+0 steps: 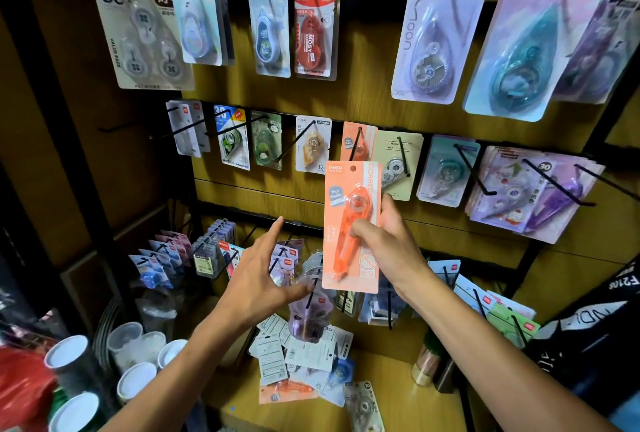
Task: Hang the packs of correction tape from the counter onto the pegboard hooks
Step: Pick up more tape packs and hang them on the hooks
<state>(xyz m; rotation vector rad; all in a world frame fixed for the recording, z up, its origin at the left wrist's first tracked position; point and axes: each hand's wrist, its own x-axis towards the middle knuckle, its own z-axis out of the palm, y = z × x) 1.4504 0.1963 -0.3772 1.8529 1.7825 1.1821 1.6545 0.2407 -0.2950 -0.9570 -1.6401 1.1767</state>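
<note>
My right hand (384, 237) grips an orange pack of correction tape (349, 210) upright in front of the pegboard (346, 99). The pack's hang hole sits just below a black hook (356, 144) that carries matching orange packs. My left hand (259, 272) is raised beside it, fingers spread and straight, holding nothing. Several loose packs (304, 359) lie in a pile on the wooden counter (391, 407) below, one of them orange.
Rows of black hooks with hung packs cover the board. Long bare hooks (481, 175) stick out toward me at the right. White-lidded cups (135, 379) stand at the lower left, a black bag (588, 334) at the right, a small copper tin (427, 362) on the counter.
</note>
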